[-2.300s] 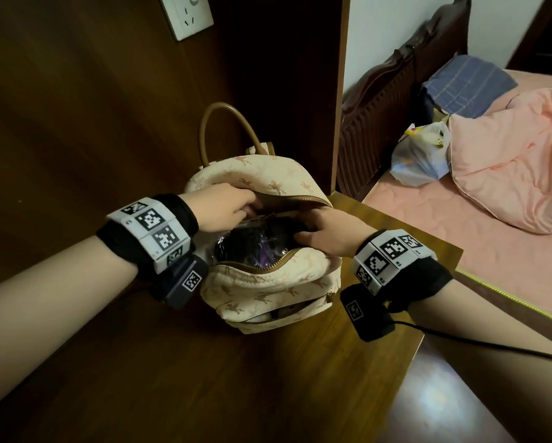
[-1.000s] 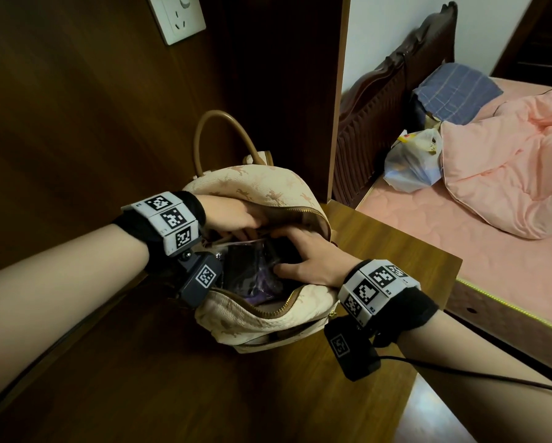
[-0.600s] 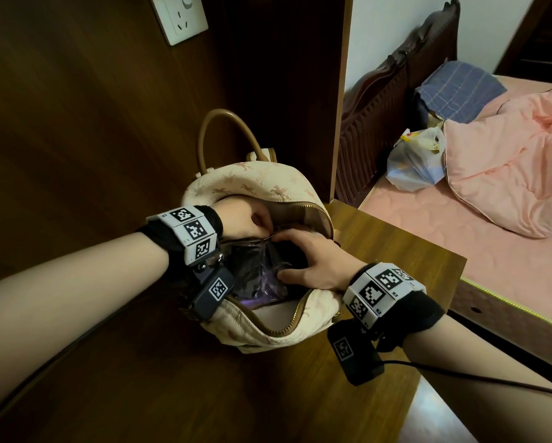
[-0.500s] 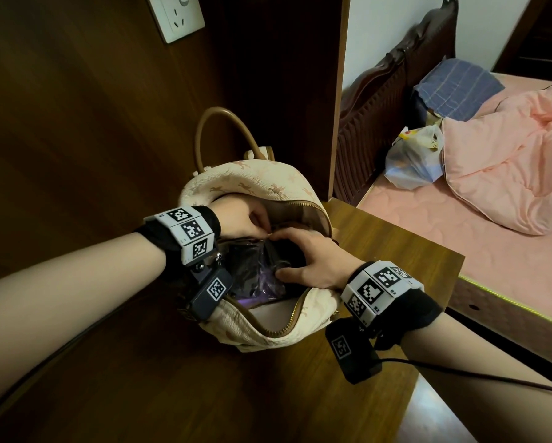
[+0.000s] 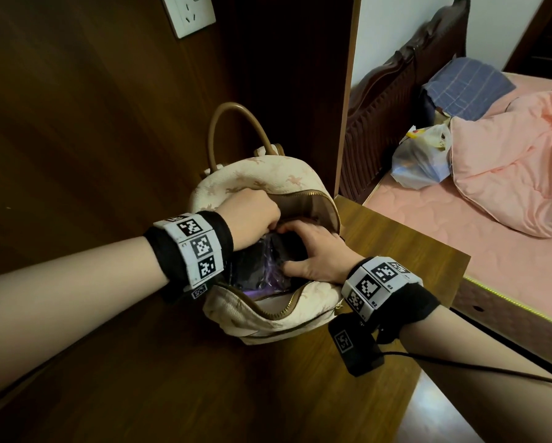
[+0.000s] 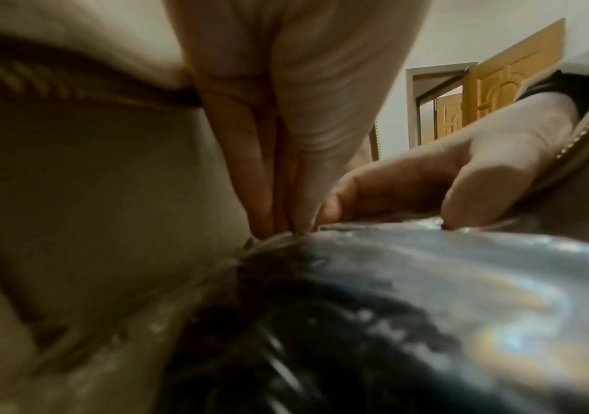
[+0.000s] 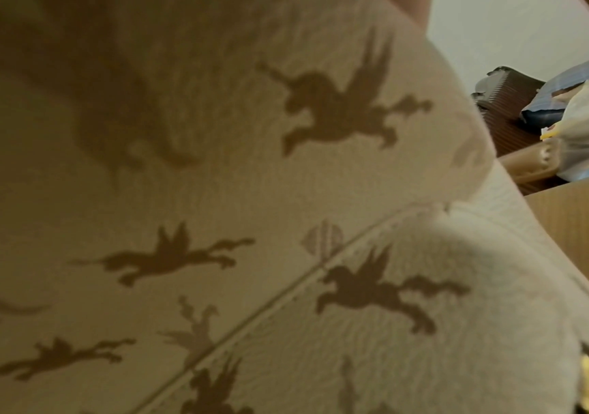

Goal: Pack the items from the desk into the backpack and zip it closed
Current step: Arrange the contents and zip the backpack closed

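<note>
**Both hands inside open backpack, on dark plastic-wrapped bundle**

Head view. Cream backpack (image 5: 255,183) with winged-horse print standing on wooden surface (image 5: 396,251), against dark wood panel; tan handle loop upright at far side. Main zip open, gold teeth visible along near rim. Left hand (image 5: 252,215) at far-left of opening, fingers curled down inside, apparently pinching edge of shiny dark bundle (image 5: 261,270) with purple showing through. Right hand (image 5: 313,251) laid over bundle from right, thumb spread along near side, fingers curved over top; grasping bundle rather than released. Marker bands on both wrists. Wall socket (image 5: 188,14) upper left. Bed (image 5: 460,238) to right with pink quilt (image 5: 507,174), plastic bag (image 5: 421,161), blue checked pillow (image 5: 466,87).

Left wrist view. Left-hand fingers (image 6: 286,168) pressed together, tips pinching a crinkled plastic fold of the bundle (image 6: 392,294), against the tan lining. Right hand (image 6: 463,179) beyond, thumb tip pressing onto plastic. Foreground blurred. Open wooden door (image 6: 512,78) in far background.

Right wrist view. Filled by backpack outer fabric (image 7: 250,224), winged-horse print, one seam running diagonally. Right-hand fingers not visible. Plastic bag (image 7: 587,145) and headboard at far right.
</note>
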`<state>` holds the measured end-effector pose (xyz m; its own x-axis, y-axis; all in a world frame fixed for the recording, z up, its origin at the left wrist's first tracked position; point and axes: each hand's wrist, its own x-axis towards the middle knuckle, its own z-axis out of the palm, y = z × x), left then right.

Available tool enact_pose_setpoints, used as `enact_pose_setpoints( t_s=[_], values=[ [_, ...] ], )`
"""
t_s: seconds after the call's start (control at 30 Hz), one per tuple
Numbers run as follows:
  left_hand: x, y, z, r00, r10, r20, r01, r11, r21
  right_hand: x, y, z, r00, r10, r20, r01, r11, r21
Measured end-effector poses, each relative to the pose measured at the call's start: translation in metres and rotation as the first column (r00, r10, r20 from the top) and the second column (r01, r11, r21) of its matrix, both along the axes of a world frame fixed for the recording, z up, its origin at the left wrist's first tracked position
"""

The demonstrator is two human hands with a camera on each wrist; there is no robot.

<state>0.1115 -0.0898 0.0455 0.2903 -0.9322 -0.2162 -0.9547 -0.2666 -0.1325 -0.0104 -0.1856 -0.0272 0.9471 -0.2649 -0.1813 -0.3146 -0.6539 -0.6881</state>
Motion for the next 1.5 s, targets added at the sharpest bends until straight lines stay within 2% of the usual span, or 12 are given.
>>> enact_pose_setpoints(
  t_s=[0.2,0.77,1.5],
  values=[
    [0.007,0.007,0.009,0.996,0.082,-0.042,-0.085,0.994,-0.064,-0.001,0.001,0.002,1.000,-0.011,-0.005,0.011,1.000,-0.005],
    [0.021,-0.001,0.001,0.982,0.150,-0.118,-0.155,0.987,-0.034,-0.001,0.002,0.000,0.998,0.006,0.061,-0.010,0.999,0.051],
    [0.016,-0.006,0.007,0.997,0.067,-0.024,-0.064,0.993,0.102,-0.004,0.004,0.003,0.999,0.021,0.039,-0.021,1.000,-0.009]
  ],
)
